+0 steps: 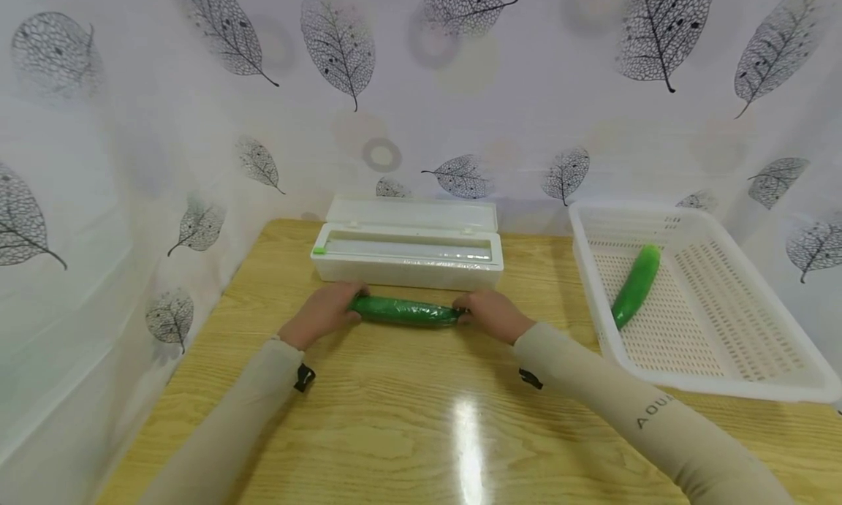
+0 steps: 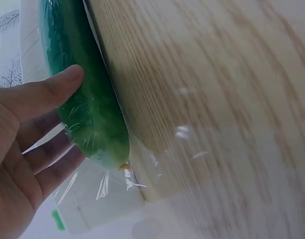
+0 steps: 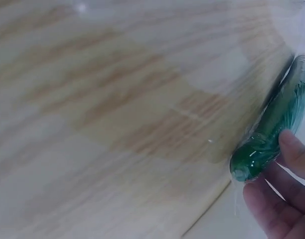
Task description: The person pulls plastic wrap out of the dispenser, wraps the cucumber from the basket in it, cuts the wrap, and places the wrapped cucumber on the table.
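A green cucumber (image 1: 406, 311) wrapped in clear plastic film lies crosswise on the wooden table, just in front of a white cling film dispenser (image 1: 408, 264). My left hand (image 1: 329, 311) holds its left end, the thumb over the top and the fingers round the far side. At the other end, my right hand (image 1: 490, 313) pinches the cucumber between thumb and fingers. The left wrist view shows loose film (image 2: 105, 181) sticking out past the cucumber's tip. In the right wrist view the wrapped end (image 3: 247, 162) shows wrinkled film near the thumb.
The dispenser's lid (image 1: 411, 213) stands raised at the back, with a green slider (image 1: 319, 251) at its left. A white plastic basket (image 1: 697, 384) sits on the right of the table (image 1: 368, 432) and contains another cucumber (image 1: 636, 286). A leaf-patterned curtain (image 1: 408, 110) hangs behind.
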`<state>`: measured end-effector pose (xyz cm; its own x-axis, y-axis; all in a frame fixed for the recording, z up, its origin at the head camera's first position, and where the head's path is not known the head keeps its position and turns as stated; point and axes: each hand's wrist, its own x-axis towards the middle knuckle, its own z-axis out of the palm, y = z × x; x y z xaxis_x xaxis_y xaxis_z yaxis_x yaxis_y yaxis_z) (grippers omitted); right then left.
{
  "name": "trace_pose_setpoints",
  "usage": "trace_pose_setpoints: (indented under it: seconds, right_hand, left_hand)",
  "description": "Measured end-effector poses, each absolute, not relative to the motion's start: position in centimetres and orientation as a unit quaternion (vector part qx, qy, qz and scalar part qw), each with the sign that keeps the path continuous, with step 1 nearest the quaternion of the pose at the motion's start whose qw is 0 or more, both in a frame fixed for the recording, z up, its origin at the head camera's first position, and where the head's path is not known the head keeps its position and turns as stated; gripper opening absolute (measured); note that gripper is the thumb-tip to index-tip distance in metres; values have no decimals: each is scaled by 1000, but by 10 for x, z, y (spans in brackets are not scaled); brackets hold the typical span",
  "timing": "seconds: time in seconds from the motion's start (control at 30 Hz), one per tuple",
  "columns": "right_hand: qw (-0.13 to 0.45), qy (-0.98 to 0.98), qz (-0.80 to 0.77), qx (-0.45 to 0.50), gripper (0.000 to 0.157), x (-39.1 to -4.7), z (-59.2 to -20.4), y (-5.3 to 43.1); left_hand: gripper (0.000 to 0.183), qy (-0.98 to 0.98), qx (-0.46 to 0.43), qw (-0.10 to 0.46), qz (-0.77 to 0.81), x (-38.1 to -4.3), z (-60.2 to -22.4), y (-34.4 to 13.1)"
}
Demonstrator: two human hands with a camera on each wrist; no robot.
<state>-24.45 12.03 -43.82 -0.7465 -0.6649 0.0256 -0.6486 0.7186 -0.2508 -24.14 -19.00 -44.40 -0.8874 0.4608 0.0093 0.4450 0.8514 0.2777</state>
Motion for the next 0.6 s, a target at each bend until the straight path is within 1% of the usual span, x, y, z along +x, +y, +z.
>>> trace_pose_setpoints:
  seconds: [0.13, 0.27, 0.5, 0.6]
  right_hand:
    - [23, 924, -120, -362, 22, -243, -439, 121]
    - [0, 919, -114, -378, 21, -243, -441, 122]
    - [-18, 916, -69, -395, 36, -242, -446, 118]
    - [-25, 915, -46, -401, 38, -243, -447, 116]
  left_hand:
    - [40, 960, 230, 34, 154, -244, -444, -191]
    - [40, 958, 223, 35, 176, -245, -444, -192]
    - [43, 956, 215, 40, 196, -248, -446, -196]
    - [48, 949, 210, 49, 229, -250, -447, -200]
